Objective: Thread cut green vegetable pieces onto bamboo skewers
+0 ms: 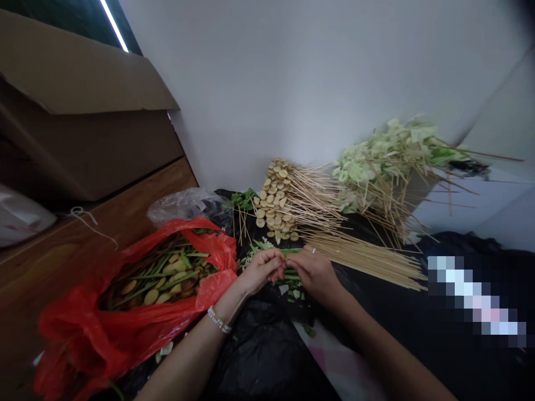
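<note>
A slender green vegetable stalk [290, 251] is gripped across the gap between the left hand [261, 271] and the right hand [315, 273]. Both hands are closed: the left fingers [276, 268] are curled over one end and the right hand is pinched on the other, so the stalk appears to be steadied from both sides. A pale beaded bracelet [219, 320] is worn on the left wrist. Just below the hands, small green and pale cut pieces [292, 289] lie on a crumpled black plastic sheet [259, 351], which seems to be spread to catch scraps. To the right of the hands, a bundle of thin bamboo skewers [363, 259] is laid with its ends toward them, apparently for easy reach. Beyond the hands, round beige slices on skewers [271, 200] are stacked, and pale green leafy pieces on skewers [376, 161] are heaped further right. To the left of the hands, an open red plastic bag [217, 245] filled with green stalks and beige slices [165, 278] lies partly over a brown wooden bench [54, 289].
</note>
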`<state>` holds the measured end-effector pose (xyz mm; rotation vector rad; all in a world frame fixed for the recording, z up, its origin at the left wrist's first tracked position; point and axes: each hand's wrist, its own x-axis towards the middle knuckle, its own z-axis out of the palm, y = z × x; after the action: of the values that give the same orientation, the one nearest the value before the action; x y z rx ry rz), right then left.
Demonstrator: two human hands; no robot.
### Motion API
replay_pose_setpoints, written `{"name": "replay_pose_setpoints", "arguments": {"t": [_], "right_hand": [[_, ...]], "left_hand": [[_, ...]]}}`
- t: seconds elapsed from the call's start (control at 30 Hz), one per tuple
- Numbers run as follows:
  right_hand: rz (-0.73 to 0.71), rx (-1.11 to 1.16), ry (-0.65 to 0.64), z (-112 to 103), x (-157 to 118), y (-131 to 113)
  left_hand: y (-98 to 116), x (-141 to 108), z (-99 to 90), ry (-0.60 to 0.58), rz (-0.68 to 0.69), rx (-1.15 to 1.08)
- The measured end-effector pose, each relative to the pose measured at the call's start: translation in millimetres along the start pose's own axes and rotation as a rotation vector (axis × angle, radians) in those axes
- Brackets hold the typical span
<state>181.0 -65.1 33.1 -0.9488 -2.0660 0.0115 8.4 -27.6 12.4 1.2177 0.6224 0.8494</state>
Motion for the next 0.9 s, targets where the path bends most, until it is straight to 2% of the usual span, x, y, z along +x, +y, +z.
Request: {"name": "replay_pose_setpoints", "arguments": {"t": [0.1,0.2,0.3,0.4,0.47,0.6,0.73,0.83,0.9], "right_hand": [[0.051,0.071,0.047,1.2,1.3,-0.1],[0.167,0.1,0.08,-1.2,2.5,3.6],[0.363,0.185,0.192,-6.5,3.4,13.6],[0.596,0.418,0.318,-11.6,4.5,27.8],[0.688,0.564,0.385,-14.0,5.6,36.1],[0.728,0.688,0.484,-16.4,7.8,43.1],[0.717,0.714,0.526,-15.5,8.8,43.6],[0.71,0.689,0.508,-13.9,7.3,46.1],[0.672,0.564,0.513,-14.3,5.3,47.5]], "left_hand": [[-0.1,0.8,5.9,0.033,0.011,-0.071],[1.3,1.0,7.5,0.04,0.005,-0.065],[4.3,1.0,3.8,0.063,-0.046,-0.054],[7.0,2.5,-1.9,0.094,-0.066,-0.103],[7.4,4.2,-4.5,0.079,-0.062,-0.122],[4.3,6.4,-4.3,0.082,-0.054,-0.007],[-0.8,5.2,-0.7,0.026,-0.045,0.289],[-3.3,4.3,-0.3,-0.024,-0.019,0.456],[-3.6,4.5,-2.0,-0.004,0.008,0.495]]}}
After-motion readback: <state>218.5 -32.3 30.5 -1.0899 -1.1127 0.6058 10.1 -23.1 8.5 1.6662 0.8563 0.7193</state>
